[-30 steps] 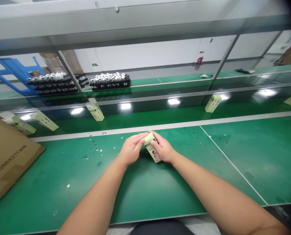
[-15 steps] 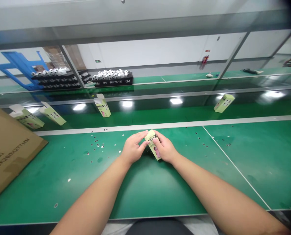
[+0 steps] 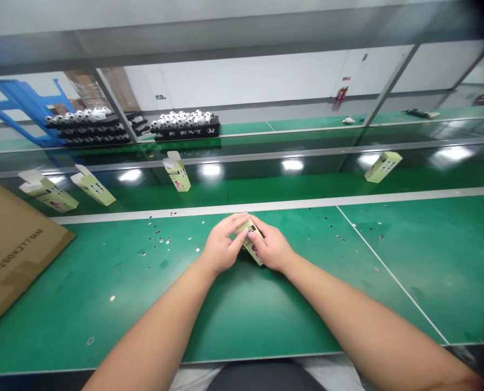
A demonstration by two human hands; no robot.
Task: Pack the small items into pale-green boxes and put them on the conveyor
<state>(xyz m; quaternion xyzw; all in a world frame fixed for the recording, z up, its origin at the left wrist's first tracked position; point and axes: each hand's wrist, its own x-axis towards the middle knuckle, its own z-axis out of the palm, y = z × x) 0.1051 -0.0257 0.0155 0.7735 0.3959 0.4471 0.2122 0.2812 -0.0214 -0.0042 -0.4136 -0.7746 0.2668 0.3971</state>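
Observation:
A small pale-green printed carton (image 3: 255, 253) is held between my two hands above the green table. My left hand (image 3: 224, 245) is closed on the carton's upper left side, its fingers over the top end and its thumb on the front. From the right, my right hand (image 3: 273, 247) grips the carton, with the thumb across the printed face. The carton leans, its lower end towards me and to the right. Both hands cover much of it, and whether its top is closed is hidden.
Behind a white strip, a green belt carries similar cartons: an open-flapped one (image 3: 177, 172), two more at left, and another carton (image 3: 383, 166) at right. A large brown cardboard box (image 3: 18, 255) stands at left. Small round bits dot the table (image 3: 234, 326). Black trays (image 3: 187, 131) hold black-and-white balls.
My fingers have closed further over the carton, and its front is turned so less of it shows. The cartons on the belt have shifted right. The view has tilted slightly.

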